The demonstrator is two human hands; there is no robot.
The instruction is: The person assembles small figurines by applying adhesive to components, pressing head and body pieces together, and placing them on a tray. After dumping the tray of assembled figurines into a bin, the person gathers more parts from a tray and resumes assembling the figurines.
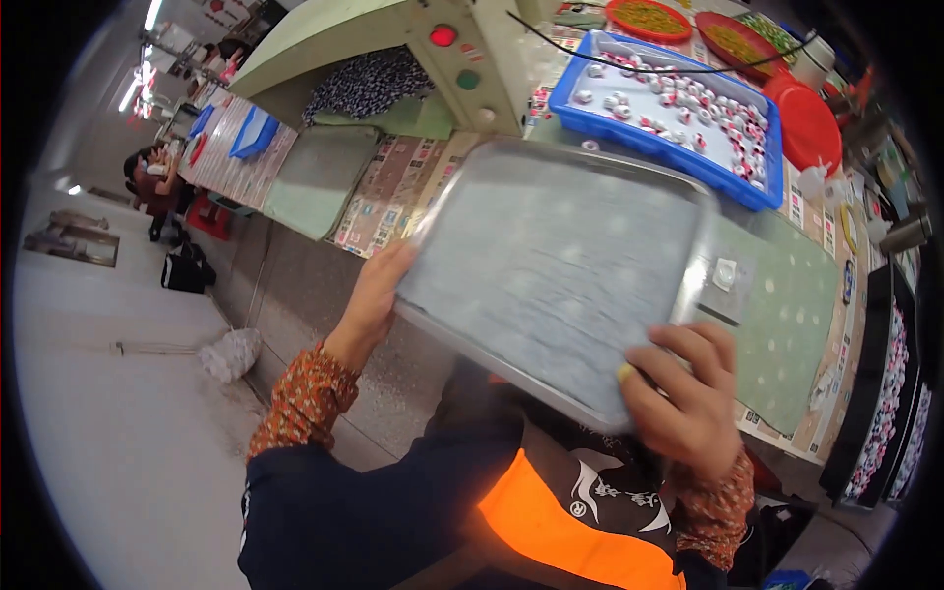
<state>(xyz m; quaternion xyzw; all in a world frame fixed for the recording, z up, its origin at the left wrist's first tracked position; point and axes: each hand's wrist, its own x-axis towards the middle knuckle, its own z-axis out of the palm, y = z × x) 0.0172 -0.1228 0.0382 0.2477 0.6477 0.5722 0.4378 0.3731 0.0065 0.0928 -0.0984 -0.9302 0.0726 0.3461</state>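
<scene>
A shallow rectangular metal tray [696, 264] is held up in front of me, tilted, with a smooth grey-blue lining [551, 256] across its inside. My left hand [374, 295] grips its left edge; most of those fingers are hidden by the tray. On the lower right corner, my right hand [693, 398] is closed over the rim, slightly blurred. Just beyond the tray lies a blue plastic tray [657, 149] of small white balls with red and black markings [723, 118]. Right of the metal tray, a small white piece [726, 274] rests on a grey square plate.
A pale green machine [482, 69] with a red and a green button stands at the back left. Green mats [787, 315] cover parts of the table. Red dishes [649, 18] sit at the far side, black trays [865, 413] at the right edge. Another person [157, 182] is far left.
</scene>
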